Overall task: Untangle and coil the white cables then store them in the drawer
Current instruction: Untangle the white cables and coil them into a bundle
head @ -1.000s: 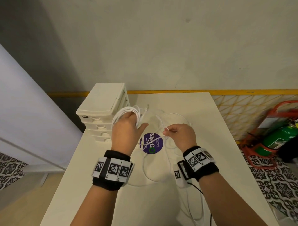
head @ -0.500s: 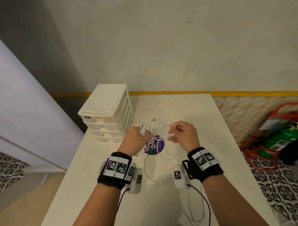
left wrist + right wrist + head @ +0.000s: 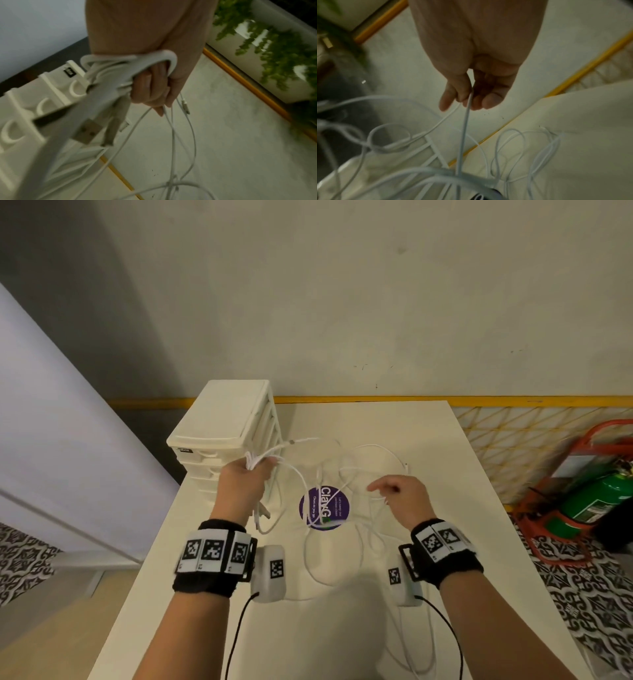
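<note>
My left hand grips a bunch of coiled white cable in front of the white drawer unit. In the left wrist view the fingers curl round the coil, and a USB plug hangs below it. My right hand hovers over the table's middle and pinches one white strand between thumb and fingers. Loose tangled cables lie in loops between the hands and trail toward the near edge.
The cream table carries a round purple sticker under the cables. The drawer unit's drawers look shut. A green fire extinguisher in a red stand is on the floor to the right. A yellow-edged wall lies behind.
The hands have moved apart. My left hand carried the coil left toward the drawer unit, and my right hand drew its strand to the right.
</note>
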`<act>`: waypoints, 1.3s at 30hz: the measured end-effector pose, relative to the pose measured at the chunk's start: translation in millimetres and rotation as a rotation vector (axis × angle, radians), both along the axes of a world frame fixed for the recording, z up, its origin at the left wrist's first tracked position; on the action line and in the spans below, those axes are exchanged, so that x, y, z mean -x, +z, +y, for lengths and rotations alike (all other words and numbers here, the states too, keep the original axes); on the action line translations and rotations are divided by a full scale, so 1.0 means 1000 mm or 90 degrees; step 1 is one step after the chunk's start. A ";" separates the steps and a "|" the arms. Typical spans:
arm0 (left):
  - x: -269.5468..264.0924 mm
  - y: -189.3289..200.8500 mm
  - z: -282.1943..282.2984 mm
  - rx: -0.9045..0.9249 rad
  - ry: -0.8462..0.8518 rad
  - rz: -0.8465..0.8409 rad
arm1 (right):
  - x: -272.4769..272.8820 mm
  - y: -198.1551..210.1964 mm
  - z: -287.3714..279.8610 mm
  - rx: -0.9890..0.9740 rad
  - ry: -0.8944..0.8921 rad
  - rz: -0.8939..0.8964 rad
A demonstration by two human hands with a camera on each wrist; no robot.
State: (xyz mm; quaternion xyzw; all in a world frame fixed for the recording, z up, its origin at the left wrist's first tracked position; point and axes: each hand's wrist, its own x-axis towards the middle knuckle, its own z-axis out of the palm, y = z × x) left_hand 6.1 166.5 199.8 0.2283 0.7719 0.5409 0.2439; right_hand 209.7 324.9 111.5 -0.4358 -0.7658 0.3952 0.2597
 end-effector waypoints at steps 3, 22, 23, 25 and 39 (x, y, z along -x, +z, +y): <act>-0.012 0.002 0.008 -0.030 -0.032 -0.021 | 0.010 -0.003 -0.012 -0.089 0.065 -0.218; -0.002 0.004 0.001 -0.137 0.101 -0.151 | 0.026 0.005 -0.029 -0.125 0.097 0.102; 0.006 0.004 -0.004 -0.138 0.137 -0.156 | 0.018 0.002 -0.021 -0.131 0.087 0.078; 0.024 0.006 -0.015 -0.157 0.226 -0.177 | 0.000 -0.001 -0.008 -0.095 0.104 -0.050; 0.015 -0.017 -0.008 0.297 -0.018 0.247 | 0.015 0.026 -0.017 -0.080 0.155 0.037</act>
